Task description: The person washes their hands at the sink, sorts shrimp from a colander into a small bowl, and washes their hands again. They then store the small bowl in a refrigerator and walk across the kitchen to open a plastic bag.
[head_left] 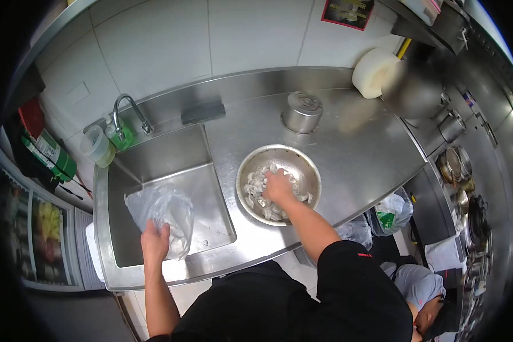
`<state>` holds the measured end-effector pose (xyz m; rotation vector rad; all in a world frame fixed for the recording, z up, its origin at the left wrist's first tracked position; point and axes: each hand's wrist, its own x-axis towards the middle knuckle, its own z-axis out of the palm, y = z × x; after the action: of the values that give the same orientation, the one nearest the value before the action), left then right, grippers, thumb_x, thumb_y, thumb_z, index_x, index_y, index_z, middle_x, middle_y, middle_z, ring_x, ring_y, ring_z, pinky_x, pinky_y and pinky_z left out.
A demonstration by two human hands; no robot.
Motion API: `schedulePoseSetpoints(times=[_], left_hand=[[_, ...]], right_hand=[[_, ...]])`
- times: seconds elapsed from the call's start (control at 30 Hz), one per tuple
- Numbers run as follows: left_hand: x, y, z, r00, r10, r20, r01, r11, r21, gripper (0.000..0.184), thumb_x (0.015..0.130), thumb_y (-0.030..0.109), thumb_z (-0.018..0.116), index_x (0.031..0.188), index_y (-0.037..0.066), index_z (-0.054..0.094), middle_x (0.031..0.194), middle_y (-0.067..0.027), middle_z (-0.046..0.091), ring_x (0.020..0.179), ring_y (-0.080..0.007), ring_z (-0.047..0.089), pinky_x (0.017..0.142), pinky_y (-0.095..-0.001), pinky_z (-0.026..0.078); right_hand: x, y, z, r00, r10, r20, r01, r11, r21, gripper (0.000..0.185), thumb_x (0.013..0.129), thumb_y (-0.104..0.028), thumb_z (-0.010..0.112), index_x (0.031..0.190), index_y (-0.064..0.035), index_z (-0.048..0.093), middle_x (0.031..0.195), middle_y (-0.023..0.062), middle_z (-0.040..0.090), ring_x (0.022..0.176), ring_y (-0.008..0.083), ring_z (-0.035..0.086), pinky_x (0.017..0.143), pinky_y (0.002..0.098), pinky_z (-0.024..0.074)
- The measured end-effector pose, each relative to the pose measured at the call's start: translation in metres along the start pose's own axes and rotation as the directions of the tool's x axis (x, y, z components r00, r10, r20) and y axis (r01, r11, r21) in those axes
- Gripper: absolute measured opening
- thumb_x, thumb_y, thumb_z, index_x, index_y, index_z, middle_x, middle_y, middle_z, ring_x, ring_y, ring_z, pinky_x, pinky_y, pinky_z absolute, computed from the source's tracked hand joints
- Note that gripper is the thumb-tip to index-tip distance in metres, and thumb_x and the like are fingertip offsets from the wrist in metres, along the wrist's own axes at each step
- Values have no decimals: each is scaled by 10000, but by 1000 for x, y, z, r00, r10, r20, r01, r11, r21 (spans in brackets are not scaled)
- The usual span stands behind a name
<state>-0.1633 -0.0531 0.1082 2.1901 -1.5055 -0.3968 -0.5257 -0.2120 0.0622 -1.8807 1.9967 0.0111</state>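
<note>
A clear plastic bag [174,214] with pale contents hangs over the front of the sink, and my left hand [155,242] is closed on its near edge. To the right, on the steel counter, a round metal bowl [309,174] holds many whitish, coated pieces [256,185]. My right hand [279,187] reaches down into the bowl and rests among these pieces; its fingertips are partly sunk in them, so whether it grips any is hidden.
The steel sink [154,165] has a curved faucet [132,102], a green bottle [121,137] and a plastic container [98,146] behind it. A lidded metal pot [302,113] stands behind the bowl. A person [419,288] is low at the right, near bagged items [390,211].
</note>
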Motion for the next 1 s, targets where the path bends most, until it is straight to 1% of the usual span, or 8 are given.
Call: schedulePoseSetpoints(times=[0.1, 0.2, 0.33, 0.6, 0.67, 0.8, 0.9, 1.0], left_hand=[[17, 23, 5, 1000, 23, -11, -23, 1000, 3, 398, 868, 301, 628, 1036, -45, 527, 812, -300, 638, 832, -486, 616, 731, -522, 483], [28, 51, 9, 998, -23, 63, 24, 1000, -16, 362, 875, 294, 620, 1019, -24, 526, 810, -289, 642, 829, -470, 624, 736, -523, 486], [31, 70, 16, 995, 12, 95, -8, 999, -41, 361, 891, 283, 598, 1067, -19, 506, 836, -277, 654, 843, -476, 627, 758, -521, 489], [85, 112, 46, 966, 219, -138, -233, 968, -90, 431, 897, 302, 590, 1143, -42, 508, 803, -234, 659, 778, -402, 655, 709, -474, 499], [109, 124, 57, 988, 153, -2, -151, 974, -166, 440, 899, 298, 580, 1178, -33, 500, 917, -261, 662, 850, -419, 654, 765, -479, 499], [121, 164, 62, 970, 96, 225, 10, 902, -431, 388, 917, 306, 551, 1168, 12, 526, 905, -167, 669, 753, -293, 661, 679, -436, 519], [123, 185, 68, 921, 61, 386, 273, 606, -747, 275, 941, 273, 533, 1090, 44, 567, 689, -38, 562, 541, -145, 506, 509, -334, 418], [122, 202, 59, 858, -40, 513, 488, 376, -788, 256, 985, 302, 470, 1093, 92, 569, 649, 4, 494, 509, -117, 443, 482, -313, 384]], right_hand=[[37, 24, 24, 980, -180, -88, 177, 984, -34, 630, 664, -196, 787, 1259, -148, 589, 1268, 259, 519, 1127, 411, 563, 961, 460, 484], [46, 37, -4, 994, -106, 25, 83, 890, 449, 556, 698, -151, 767, 1221, -62, 601, 1118, 217, 634, 994, 338, 645, 889, 432, 520], [63, 52, -11, 988, -33, 152, -127, 396, 909, 488, 798, -127, 691, 1250, -19, 539, 1076, 156, 651, 928, 290, 656, 759, 430, 554], [43, 11, -101, 908, -419, 32, -149, -250, 957, 360, 864, -135, 640, 1191, -108, 491, 960, 114, 643, 760, 211, 648, 497, 302, 504], [47, -12, -114, 840, -542, 2, -221, -339, 915, 375, 852, -137, 659, 1184, -120, 486, 988, 118, 637, 792, 248, 646, 498, 314, 498], [32, -63, -121, 766, -641, -42, -305, -420, 855, 377, 816, -114, 688, 1156, -133, 525, 1040, 111, 627, 859, 289, 642, 497, 313, 470], [40, -82, -100, 791, -608, -71, -244, -419, 874, 340, 799, -96, 692, 1111, -126, 559, 1013, 94, 638, 848, 263, 643, 501, 325, 481], [63, -80, -82, 858, -512, 44, -81, -50, 995, 403, 774, -126, 726, 1148, -80, 582, 1058, 97, 656, 895, 239, 651, 595, 369, 534]])
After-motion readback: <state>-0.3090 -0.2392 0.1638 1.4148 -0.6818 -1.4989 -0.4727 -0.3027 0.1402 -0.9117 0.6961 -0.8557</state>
